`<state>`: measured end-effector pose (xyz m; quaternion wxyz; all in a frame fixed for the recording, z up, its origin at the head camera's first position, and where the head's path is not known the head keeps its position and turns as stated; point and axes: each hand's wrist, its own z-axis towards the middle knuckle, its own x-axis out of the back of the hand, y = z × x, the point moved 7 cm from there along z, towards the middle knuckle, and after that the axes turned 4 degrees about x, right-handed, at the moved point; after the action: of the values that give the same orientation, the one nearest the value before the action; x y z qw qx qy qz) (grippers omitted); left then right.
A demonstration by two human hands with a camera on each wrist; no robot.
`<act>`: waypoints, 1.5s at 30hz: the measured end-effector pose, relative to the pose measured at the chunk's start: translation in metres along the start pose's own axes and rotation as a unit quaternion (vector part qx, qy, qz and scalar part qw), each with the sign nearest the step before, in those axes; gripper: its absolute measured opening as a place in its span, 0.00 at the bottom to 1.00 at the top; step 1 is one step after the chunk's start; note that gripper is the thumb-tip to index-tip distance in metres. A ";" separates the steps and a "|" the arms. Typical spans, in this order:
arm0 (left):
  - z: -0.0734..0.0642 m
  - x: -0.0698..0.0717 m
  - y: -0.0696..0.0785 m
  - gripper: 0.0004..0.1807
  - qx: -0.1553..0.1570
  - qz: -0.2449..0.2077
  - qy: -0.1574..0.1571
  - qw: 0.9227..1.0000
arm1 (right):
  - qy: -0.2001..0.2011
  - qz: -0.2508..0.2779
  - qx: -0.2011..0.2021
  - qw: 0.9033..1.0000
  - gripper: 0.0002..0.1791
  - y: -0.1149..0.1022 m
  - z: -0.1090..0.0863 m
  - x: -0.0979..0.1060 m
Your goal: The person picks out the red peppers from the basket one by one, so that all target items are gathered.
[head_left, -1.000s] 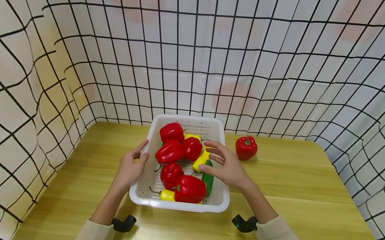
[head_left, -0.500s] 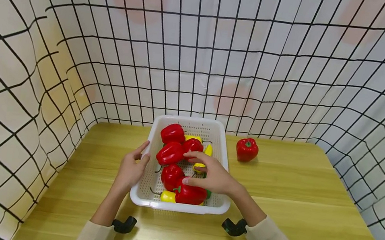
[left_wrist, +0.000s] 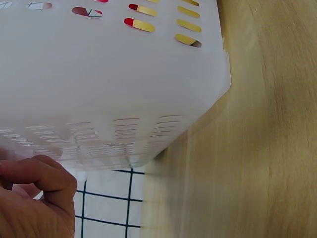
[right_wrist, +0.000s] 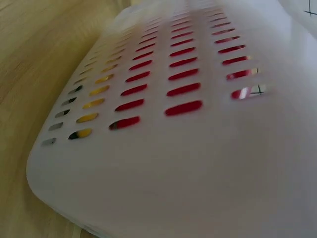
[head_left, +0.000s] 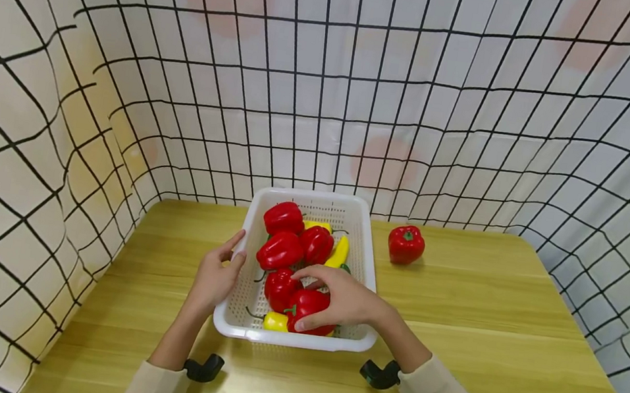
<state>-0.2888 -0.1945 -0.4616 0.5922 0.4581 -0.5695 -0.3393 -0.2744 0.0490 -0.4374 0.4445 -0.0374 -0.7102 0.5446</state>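
Note:
A white plastic basket (head_left: 372,264) holds several red bell peppers, yellow peppers and something green, mostly hidden. My left hand (head_left: 219,277) holds the basket's left rim; in the left wrist view its bent fingers (left_wrist: 52,183) lie against the basket wall. Inside the basket, my right hand (head_left: 346,299) reaches over the front red bell pepper (head_left: 310,302), thumb on its near side and fingers curved over its far side. Another red bell pepper (head_left: 280,290) lies just beside the fingertips. The right wrist view shows only the basket wall (right_wrist: 163,168), not the hand.
A single red bell pepper (head_left: 406,244) sits on the wooden table (head_left: 489,326), right of the basket. Behind and at both sides rise white walls with a black grid (head_left: 325,118). Dark wrist mounts (head_left: 381,374) sit by both sleeves.
My right hand has moved left and toward me, from above the yellow and green peppers down onto the front red bell pepper. The left hand stays at the rim.

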 end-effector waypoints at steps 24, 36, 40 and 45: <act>0.007 0.002 0.006 0.27 -0.014 0.031 0.000 0.999 | 0.065 0.033 0.028 0.997 0.31 -0.005 -0.002 0.024; 0.002 0.003 0.002 0.27 -0.014 0.041 0.003 0.999 | 0.086 0.075 0.035 0.993 0.40 -0.004 -0.010 0.029; 0.000 0.002 -0.001 0.27 -0.012 0.045 0.001 0.999 | 0.097 0.084 0.033 0.991 0.39 -0.001 -0.014 0.030; -0.001 0.002 -0.001 0.27 -0.010 0.043 0.001 0.999 | 0.123 0.083 0.031 0.988 0.39 0.003 -0.023 0.038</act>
<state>-0.2877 -0.1965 -0.4617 0.6117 0.4274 -0.5844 -0.3188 -0.2825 0.0874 -0.4170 0.4826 -0.1492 -0.6272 0.5928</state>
